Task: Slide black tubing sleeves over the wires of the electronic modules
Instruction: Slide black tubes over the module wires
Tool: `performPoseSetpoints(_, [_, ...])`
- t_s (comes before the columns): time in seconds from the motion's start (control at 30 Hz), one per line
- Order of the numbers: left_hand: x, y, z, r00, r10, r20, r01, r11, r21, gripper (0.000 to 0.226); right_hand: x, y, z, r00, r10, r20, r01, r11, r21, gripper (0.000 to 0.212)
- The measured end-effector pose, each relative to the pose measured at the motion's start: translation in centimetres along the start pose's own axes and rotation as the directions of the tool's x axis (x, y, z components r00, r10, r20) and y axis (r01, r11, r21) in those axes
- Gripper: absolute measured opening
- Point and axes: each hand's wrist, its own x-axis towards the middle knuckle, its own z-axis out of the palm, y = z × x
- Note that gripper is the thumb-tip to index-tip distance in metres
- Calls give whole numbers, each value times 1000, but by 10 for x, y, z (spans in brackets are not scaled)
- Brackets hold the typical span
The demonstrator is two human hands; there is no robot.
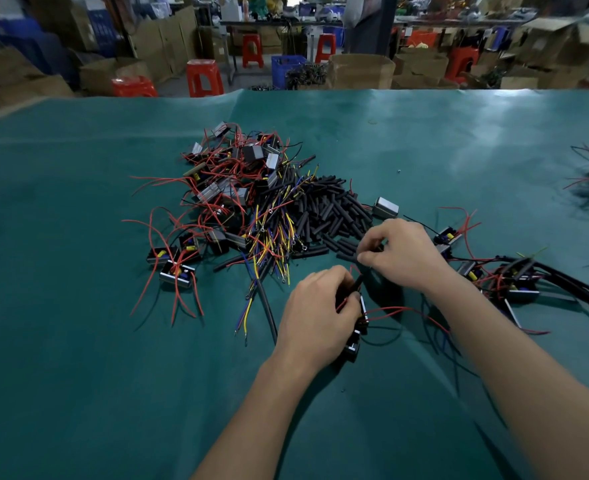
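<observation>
A small black module (355,336) w/ red wires is held against the green table cover (78,306) by the left hand (317,313); fingers are curled round the module's wires and a short black sleeve (358,281) that sticks up just past the knuckles, toward the right hand. The module body itself lies just beside the left hand, on its right side, partly hidden by it. A second black sleeve piece (350,258) is pinched narrowly by the right hand (400,252), at the fingertips, just beyond the left hand. The loose sleeve pile (327,213) lies beyond the left hand, touching the right hand's fingertips approx. The tangle of unsleeved modules and wires (224,202) is seen beyond and left of the left hand. Finished modules w/ long black tubing (514,275) lie right of the left hand, behind the right forearm.
</observation>
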Motion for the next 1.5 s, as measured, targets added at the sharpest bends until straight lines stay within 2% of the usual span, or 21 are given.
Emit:
performPoseSetpoints(0.1, [0,-1,0,1000,4,1,-4,1000,-1,8,2,2,-5,999,31,-22,-30,997,66,15])
performPoseSetpoints(0.27, [0,0,0,1000,4,-2,-4,1000,0,8,18,1,-11,999,32,-32,-33,999,-33,19])
performPoseSetpoints(0.37, [0,-1,0,1000,9,-4,-9,1000,14,8,28,-5,-10,1000,4,22,-2,998,-65,9])
performPoseSetpoints(0.53, [1,0,0,1000,9,-1,-9,1000,13,9,37,-12,-5,995,-50,84,59,993,-101,7])
performPoseSetpoints(0.67, [1,0,0,1000,15,-3,-15,1000,18,10,38,-16,-1,994,-97,54,98,995,-31,5])
performPoseSetpoints(0.73, [1,0,-1,1000,17,-1,-17,1000,19,9,40,-22,2,987,-130,93,132,991,-10,12])
performPoseSetpoints(0.87, [0,0,0,1000,16,-3,-16,1000,23,9,52,-35,5,967,-147,211,170,980,-99,18])
performPoseSetpoints(1.0, [1,-1,1,1000,2,-12,-1,1000,20,8,62,-43,3,961,-101,257,158,965,-209,24])
performPoseSetpoints(1.07, [1,-1,1,1000,2,-10,-2,1000,19,7,63,-42,3,965,-92,245,153,958,-242,20])
performPoseSetpoints(1.17, [1,-1,1,1000,7,-8,-7,1000,20,8,61,-39,5,979,-89,182,135,956,-261,3])
performPoseSetpoints(1.23, [1,0,0,1000,15,-4,-15,1000,26,10,59,-35,4,986,-77,149,110,967,-231,3])
performPoseSetpoints(1.4, [0,1,-1,1000,15,5,-15,999,33,10,54,-19,-9,995,25,94,-26,1000,15,13])
performPoseSetpoints(1.5, [0,1,-1,1000,11,5,-11,999,32,9,50,-13,-12,997,6,71,-9,999,35,14])
